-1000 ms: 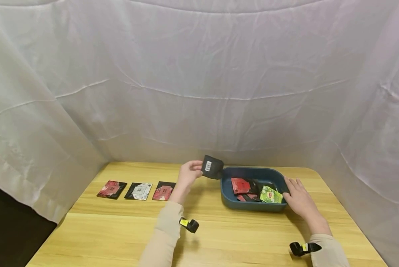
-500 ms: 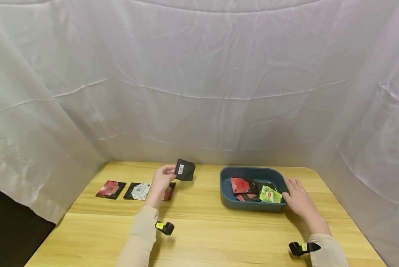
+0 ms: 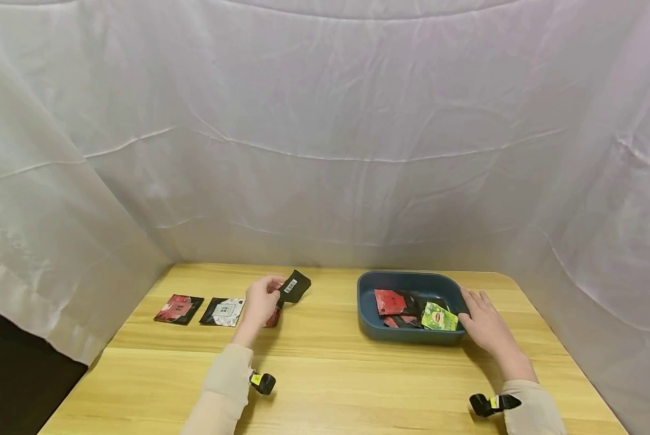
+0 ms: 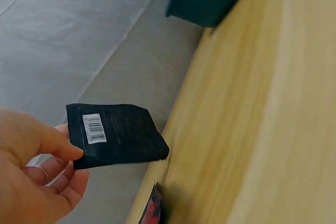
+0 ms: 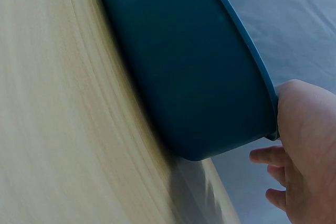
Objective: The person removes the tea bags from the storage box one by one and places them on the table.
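Observation:
My left hand pinches a black tea bag sachet by one edge, thumb against its barcode side. It is held tilted above the table, over a red-and-black sachet that the hand partly hides. In the left wrist view the barcode label faces the camera. My right hand rests at the right rim of a dark blue bin, its fingers fairly straight. From the right wrist view, the thumb side touches the rim and the other fingers stand off the outer wall.
Left of the held sachet lie a white-and-black sachet and a red-and-black sachet in a row. Inside the bin are several sachets, among them a red one and a green one. A pale curtain hangs behind the wooden table.
My left hand has carried the black sachet leftward from beside the bin to above the row's right end, then lowered and tilted it. The right hand has stayed at the bin.

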The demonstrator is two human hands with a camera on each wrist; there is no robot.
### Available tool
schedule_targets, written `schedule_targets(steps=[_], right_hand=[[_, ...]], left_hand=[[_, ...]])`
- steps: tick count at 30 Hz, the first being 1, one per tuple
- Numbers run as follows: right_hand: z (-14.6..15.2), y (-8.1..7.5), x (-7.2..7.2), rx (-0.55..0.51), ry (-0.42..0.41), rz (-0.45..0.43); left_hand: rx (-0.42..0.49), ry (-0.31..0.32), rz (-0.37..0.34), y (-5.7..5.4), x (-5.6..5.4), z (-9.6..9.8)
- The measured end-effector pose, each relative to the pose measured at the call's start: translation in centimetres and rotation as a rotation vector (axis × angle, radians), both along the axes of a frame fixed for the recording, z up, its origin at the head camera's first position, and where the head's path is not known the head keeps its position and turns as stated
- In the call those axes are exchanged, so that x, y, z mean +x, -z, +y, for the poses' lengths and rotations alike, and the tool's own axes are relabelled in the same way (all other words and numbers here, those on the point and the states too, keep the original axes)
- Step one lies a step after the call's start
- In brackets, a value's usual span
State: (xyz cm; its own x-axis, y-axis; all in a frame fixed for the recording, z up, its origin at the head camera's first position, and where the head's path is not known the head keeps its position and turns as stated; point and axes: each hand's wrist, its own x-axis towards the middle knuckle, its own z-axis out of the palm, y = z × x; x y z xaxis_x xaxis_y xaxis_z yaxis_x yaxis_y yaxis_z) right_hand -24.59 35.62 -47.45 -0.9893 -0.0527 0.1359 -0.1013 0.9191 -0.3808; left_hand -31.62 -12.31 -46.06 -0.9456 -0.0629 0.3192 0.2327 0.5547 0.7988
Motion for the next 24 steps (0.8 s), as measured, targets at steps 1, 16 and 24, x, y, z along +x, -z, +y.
schedule_targets(steps=[1, 16, 24], right_hand=[[0.0, 0.0, 0.0, -0.002, 0.000, -0.001], [0.0, 0.1, 0.0, -0.012, 0.002, 0.000], [0.0, 0.0, 0.0, -0.016, 0.002, 0.005]], left_hand=[[-0.025, 0.009, 0.003, 0.0, 0.1, 0.1], [-0.586, 0.299, 0.117, 0.1, 2.9, 1.4], [-0.700, 0.402, 0.082, 0.1, 3.2, 1.7]])
